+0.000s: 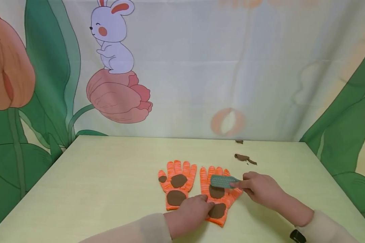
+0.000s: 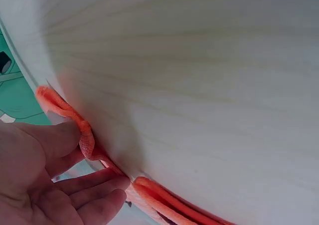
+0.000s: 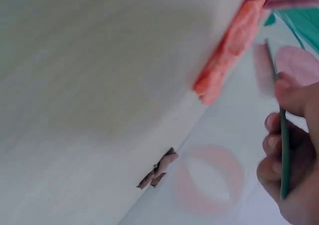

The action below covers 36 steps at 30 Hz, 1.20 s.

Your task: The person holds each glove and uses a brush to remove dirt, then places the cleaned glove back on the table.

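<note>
Two orange knitted gloves lie side by side on the table, the left glove [image 1: 172,190] and the right glove [image 1: 204,182], each with round brown patches [image 1: 218,211] on it. My left hand [image 1: 191,214] rests on the right glove near its cuff, fingers fairly straight, holding it down. In the left wrist view, its thumb and fingers touch the orange knit [image 2: 85,140]. My right hand [image 1: 263,189] grips the handle of a thin, flat green tool [image 1: 221,181] with a broad, pale-dotted head. That head is over the right glove, just above its palm patch.
Thin brown scraps [image 1: 243,158] lie behind the right glove, and a smaller brown scrap [image 1: 239,141] sits by the table's back edge. A printed curtain [image 1: 182,84] with a rabbit and tulips hangs behind the pale table [image 1: 115,175].
</note>
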### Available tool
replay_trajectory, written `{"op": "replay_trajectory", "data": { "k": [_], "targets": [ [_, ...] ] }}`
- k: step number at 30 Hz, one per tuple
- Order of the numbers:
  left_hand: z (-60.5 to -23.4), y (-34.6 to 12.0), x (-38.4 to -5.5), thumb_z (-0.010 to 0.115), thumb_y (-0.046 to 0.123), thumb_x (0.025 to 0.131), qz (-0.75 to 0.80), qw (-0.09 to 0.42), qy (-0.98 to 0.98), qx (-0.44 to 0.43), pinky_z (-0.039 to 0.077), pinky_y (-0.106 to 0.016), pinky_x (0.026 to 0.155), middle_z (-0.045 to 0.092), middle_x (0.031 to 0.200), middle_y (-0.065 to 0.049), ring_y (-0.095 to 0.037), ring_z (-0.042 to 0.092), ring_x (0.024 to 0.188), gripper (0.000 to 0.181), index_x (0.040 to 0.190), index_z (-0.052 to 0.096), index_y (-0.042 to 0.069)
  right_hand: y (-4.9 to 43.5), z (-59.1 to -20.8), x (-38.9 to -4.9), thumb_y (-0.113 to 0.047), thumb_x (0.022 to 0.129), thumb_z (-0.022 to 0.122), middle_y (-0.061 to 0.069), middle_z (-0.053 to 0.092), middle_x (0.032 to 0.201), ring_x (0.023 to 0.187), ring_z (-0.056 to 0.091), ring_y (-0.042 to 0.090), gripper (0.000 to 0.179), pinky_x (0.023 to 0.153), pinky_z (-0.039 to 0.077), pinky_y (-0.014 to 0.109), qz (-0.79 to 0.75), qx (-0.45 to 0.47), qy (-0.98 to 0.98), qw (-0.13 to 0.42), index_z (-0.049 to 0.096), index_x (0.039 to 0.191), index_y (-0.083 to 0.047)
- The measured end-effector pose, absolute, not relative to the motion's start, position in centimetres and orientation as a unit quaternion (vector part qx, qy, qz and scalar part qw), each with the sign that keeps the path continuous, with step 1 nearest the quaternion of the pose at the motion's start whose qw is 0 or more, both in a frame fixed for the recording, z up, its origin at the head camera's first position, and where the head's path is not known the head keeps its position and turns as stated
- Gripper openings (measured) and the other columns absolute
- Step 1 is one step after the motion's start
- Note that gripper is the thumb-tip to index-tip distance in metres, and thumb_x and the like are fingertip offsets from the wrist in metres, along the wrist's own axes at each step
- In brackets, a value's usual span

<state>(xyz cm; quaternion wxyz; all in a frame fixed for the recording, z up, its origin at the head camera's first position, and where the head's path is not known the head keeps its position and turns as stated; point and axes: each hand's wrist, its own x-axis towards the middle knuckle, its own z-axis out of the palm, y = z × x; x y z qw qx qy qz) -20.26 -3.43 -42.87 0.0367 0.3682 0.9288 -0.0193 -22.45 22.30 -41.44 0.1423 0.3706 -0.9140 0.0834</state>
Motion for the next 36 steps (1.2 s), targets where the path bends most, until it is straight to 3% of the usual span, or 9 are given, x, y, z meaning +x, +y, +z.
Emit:
{"op": "replay_trajectory", "data": {
  "k": [6, 11, 17, 21, 24, 28, 33, 36],
  "targets": [
    [-42.7, -3.6, -20.2, 0.069, 0.020, 0.098, -0.028, 0.036, 0.930, 0.365, 0.045, -0.020, 0.056, 0.065, 0.087, 0.005, -0.006, 0.059, 0.074, 0.014, 0.111, 0.072, 0.024, 22.3, -41.3, -22.4, 0.000, 0.087, 0.076, -0.012, 0.047, 0.065, 0.062, 0.023, -0.007, 0.032, 0.055, 0.023, 0.012, 0.124, 0.396, -0.906, 0.082, 0.082, 0.111, -0.021],
    [-42.7, -3.6, -20.3, 0.067, 0.019, 0.099, -0.019, 0.044, 0.928, 0.368, 0.042, -0.020, 0.057, 0.064, 0.084, 0.004, -0.007, 0.055, 0.070, 0.005, 0.101, 0.070, 0.022, 22.4, -41.6, -22.4, -0.003, 0.088, 0.075, -0.011, 0.046, 0.066, 0.061, 0.021, -0.005, 0.032, 0.054, 0.022, 0.014, 0.119, 0.349, -0.924, 0.103, 0.081, 0.114, -0.021],
    [-43.0, -3.5, -20.2, 0.069, 0.021, 0.099, -0.040, 0.041, 0.932, 0.357, 0.048, -0.021, 0.058, 0.065, 0.088, 0.005, -0.007, 0.060, 0.075, 0.015, 0.113, 0.072, 0.025, 22.3, -41.8, -22.2, -0.004, 0.088, 0.076, -0.012, 0.051, 0.067, 0.062, 0.026, -0.007, 0.030, 0.055, 0.028, 0.013, 0.151, 0.378, -0.913, 0.038, 0.081, 0.114, -0.019],
    [-42.9, -3.6, -20.2, 0.068, 0.020, 0.099, -0.021, 0.050, 0.930, 0.364, 0.046, -0.021, 0.058, 0.064, 0.086, 0.004, -0.007, 0.057, 0.072, 0.006, 0.104, 0.071, 0.021, 22.2, -41.7, -22.3, -0.004, 0.088, 0.076, -0.011, 0.048, 0.066, 0.061, 0.024, -0.006, 0.032, 0.054, 0.025, 0.014, 0.126, 0.357, -0.922, 0.082, 0.081, 0.115, -0.022],
    [-42.9, -3.6, -20.3, 0.069, 0.020, 0.098, -0.021, 0.043, 0.929, 0.366, 0.044, -0.021, 0.057, 0.063, 0.084, 0.005, -0.007, 0.057, 0.072, 0.004, 0.102, 0.070, 0.022, 22.2, -41.5, -22.3, -0.002, 0.088, 0.075, -0.010, 0.048, 0.066, 0.061, 0.023, -0.006, 0.032, 0.055, 0.025, 0.014, 0.141, 0.366, -0.916, 0.079, 0.081, 0.115, -0.019],
    [-42.8, -3.6, -20.3, 0.069, 0.020, 0.098, -0.027, 0.052, 0.931, 0.361, 0.046, -0.020, 0.058, 0.067, 0.093, 0.006, -0.006, 0.062, 0.080, 0.014, 0.111, 0.071, 0.025, 22.1, -41.8, -22.2, -0.003, 0.088, 0.077, -0.011, 0.049, 0.065, 0.062, 0.023, -0.008, 0.029, 0.055, 0.025, 0.012, 0.146, 0.393, -0.906, 0.068, 0.082, 0.112, -0.018],
    [-42.7, -3.6, -20.4, 0.067, 0.018, 0.099, -0.017, 0.070, 0.929, 0.363, 0.042, -0.021, 0.055, 0.062, 0.086, 0.005, -0.007, 0.054, 0.070, 0.011, 0.108, 0.071, 0.024, 21.6, -42.3, -22.0, -0.008, 0.089, 0.077, -0.011, 0.044, 0.066, 0.061, 0.020, -0.004, 0.029, 0.054, 0.022, 0.014, 0.100, 0.352, -0.923, 0.122, 0.081, 0.113, -0.023],
    [-42.6, -3.5, -20.4, 0.067, 0.019, 0.099, -0.023, 0.062, 0.929, 0.364, 0.043, -0.021, 0.054, 0.063, 0.088, 0.005, -0.006, 0.056, 0.071, 0.018, 0.115, 0.071, 0.025, 21.8, -42.1, -22.1, -0.005, 0.089, 0.076, -0.011, 0.047, 0.067, 0.061, 0.023, -0.005, 0.031, 0.054, 0.025, 0.014, 0.124, 0.351, -0.922, 0.111, 0.081, 0.115, -0.021]
  ]
}}
